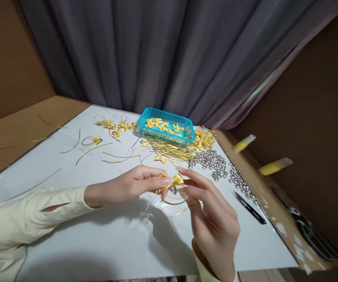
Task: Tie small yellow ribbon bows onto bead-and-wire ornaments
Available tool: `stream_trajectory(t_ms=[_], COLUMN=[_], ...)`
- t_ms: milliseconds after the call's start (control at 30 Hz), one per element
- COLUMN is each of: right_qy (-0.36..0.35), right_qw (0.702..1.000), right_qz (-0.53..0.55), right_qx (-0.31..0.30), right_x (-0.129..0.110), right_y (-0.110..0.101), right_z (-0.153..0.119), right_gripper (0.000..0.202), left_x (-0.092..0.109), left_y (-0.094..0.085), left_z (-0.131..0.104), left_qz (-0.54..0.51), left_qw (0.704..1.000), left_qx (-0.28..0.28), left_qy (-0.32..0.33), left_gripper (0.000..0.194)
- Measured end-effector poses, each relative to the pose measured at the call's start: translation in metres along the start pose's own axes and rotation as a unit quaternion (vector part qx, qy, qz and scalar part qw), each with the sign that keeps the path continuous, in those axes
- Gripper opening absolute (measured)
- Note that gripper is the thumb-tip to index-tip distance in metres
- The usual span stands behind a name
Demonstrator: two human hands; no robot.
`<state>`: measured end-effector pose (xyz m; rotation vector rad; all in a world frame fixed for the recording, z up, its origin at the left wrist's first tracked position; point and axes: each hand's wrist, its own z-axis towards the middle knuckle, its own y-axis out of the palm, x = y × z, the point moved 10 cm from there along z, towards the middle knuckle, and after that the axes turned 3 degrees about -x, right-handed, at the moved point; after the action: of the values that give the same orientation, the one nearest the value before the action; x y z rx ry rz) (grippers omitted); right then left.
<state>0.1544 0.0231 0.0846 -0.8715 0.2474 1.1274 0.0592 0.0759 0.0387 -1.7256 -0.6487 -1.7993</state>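
The ribbon bow [178,179] is glossy yellow, its folds standing out to either side, with a round silver bead [173,189] beneath it and a thin gold wire loop [173,203] curving below. It's up in the person's hands, on the near side of the blue basket [171,138] and well apart from it. I see the left hand [138,183] pinching the bow, thumb laid across the front and fingers behind. The right hand [213,207] has its fingers slightly apart: one upper fingertip reaches the bow's edge, a lower one meets the loop beside the bead. Whether those are clamped on the wire, I can't tell. Gold wires [171,150] lie just in front of the basket, loose silver beads [211,160] in front of it to the right, and more looped yellow flowers [124,125] to its left.
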Motion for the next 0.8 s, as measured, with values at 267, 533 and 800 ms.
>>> stream_trajectory(t_ms=[267,533,800], right_qy=[0.023,0.025,-0.014], right_qw=[0.999,0.995,0.995], right_qz=[0.032,0.088,0.061], right_qx=[0.033,0.035,0.072], right_x=[0.003,0.006,0.005], right_y=[0.002,0.000,-0.003], right_z=[-0.002,-0.006,-0.014], right_gripper=[0.025,0.026,0.038], left_x=[-0.002,-0.007,-0.012], left_y=[0.006,0.002,0.008], left_z=[0.000,0.000,0.001], left_qz=[0.027,0.011,-0.036], left_qw=[0.999,1.000,0.998], left_qx=[-0.035,-0.016,-0.033], left_qy=[0.015,-0.004,-0.025], left_gripper=[0.026,0.028,0.028])
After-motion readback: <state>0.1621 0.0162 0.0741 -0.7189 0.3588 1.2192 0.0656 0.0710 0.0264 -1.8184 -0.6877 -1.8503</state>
